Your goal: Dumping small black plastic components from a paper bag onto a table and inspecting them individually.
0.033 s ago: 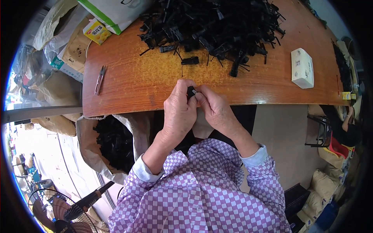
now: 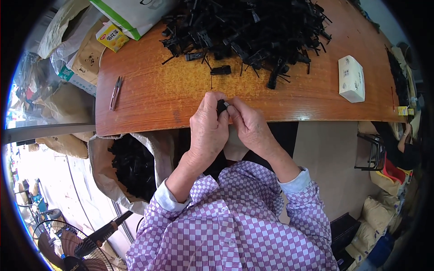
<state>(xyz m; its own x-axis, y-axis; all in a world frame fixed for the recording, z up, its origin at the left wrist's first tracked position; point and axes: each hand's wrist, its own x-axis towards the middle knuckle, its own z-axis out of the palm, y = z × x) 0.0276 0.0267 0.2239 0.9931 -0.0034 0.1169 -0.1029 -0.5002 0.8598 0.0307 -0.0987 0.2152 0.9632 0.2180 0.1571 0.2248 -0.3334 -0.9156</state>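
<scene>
Close together over the table's near edge, both hands grip one small black plastic part. My left hand wraps it with bent fingers from the left. The thumb and fingers of my right hand pinch its right end, where a small pale bit shows. Most of the part is hidden by the fingers. Just beyond the hands lies a single black plastic piece. Behind that, a large heap of black plastic parts with thin stems covers the back of the table.
On the wooden table lie thread snips at left and a white tissue pack at right. A yellow box stands at back left. Below the left edge, an open sack holds black parts; a fan stands at lower left.
</scene>
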